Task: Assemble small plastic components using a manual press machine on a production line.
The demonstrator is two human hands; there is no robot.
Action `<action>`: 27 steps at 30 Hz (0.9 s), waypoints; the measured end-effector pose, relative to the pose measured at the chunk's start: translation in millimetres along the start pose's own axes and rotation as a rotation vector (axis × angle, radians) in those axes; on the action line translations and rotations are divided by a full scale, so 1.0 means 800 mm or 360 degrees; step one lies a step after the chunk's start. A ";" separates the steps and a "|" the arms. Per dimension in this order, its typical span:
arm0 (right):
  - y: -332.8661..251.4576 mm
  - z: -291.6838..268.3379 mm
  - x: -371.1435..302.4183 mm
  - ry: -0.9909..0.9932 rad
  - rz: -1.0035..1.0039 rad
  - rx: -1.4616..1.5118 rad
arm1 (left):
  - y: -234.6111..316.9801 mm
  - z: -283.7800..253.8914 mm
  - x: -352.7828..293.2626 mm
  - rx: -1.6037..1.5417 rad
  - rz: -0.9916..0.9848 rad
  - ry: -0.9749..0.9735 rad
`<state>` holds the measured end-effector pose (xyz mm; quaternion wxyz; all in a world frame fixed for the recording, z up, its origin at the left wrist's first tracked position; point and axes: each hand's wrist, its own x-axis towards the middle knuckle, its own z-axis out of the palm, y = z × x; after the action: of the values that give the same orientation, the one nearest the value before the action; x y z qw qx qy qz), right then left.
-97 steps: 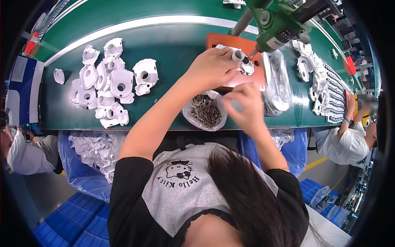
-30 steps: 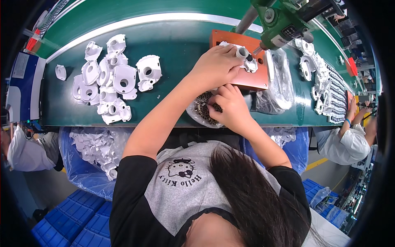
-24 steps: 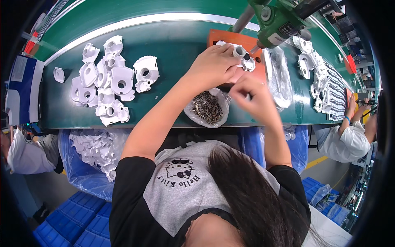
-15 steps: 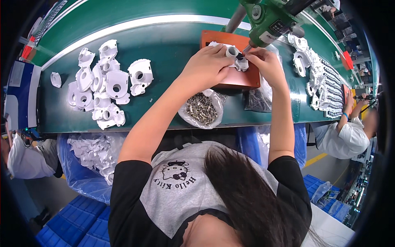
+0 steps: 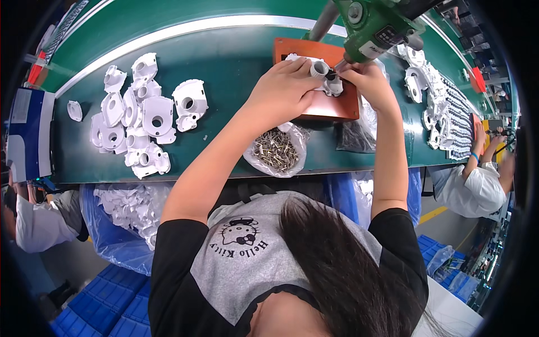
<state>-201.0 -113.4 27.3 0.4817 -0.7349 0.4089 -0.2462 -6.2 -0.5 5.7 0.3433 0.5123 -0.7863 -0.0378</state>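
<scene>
Green bench (image 5: pixel 236 62) under me, curving away, blue bins down by my legs. My left hand (image 5: pixel 283 90) lies over the white part (image 5: pixel 323 73) on the orange block (image 5: pixel 331 106), fingers curled down, holding it at its left side. My right hand (image 5: pixel 368 78) is just beside it, fingertips pinched at the part's right edge, right under the nose of the green driver (image 5: pixel 376 25) hanging above; I can't tell if there's a screw in the pinch. Just below my left wrist sits the open bag of screws (image 5: pixel 276 150). Well off to the left of my left arm lies a heap of white housings (image 5: pixel 140 115). Past my right hand, more white parts (image 5: pixel 432 95) run along the bench, and a co-worker's arm (image 5: pixel 483 151) rests at its far right end.
</scene>
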 end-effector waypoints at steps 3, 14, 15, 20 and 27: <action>-0.005 0.000 0.001 -0.0037 0.0075 -0.0021 | -0.002 0.003 -0.001 0.0022 0.0064 0.0136; -0.010 0.006 -0.002 -0.0096 0.0060 0.0145 | -0.004 0.005 -0.001 0.0010 0.0070 0.0124; -0.009 0.005 0.000 -0.0088 0.0063 0.0137 | -0.003 0.004 -0.002 0.0029 0.0060 0.0133; -0.012 -0.006 0.009 -0.0250 0.0044 0.0016 | -0.004 0.005 -0.002 0.0016 0.0076 0.0167; -0.015 -0.004 0.011 -0.0180 0.0108 0.0057 | -0.006 0.006 -0.001 0.0001 0.0097 0.0173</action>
<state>-194.2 -119.9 39.0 0.5252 -0.7246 0.4014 -0.1951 -4.8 -3.1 -0.2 0.3863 0.4894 -0.7818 0.0009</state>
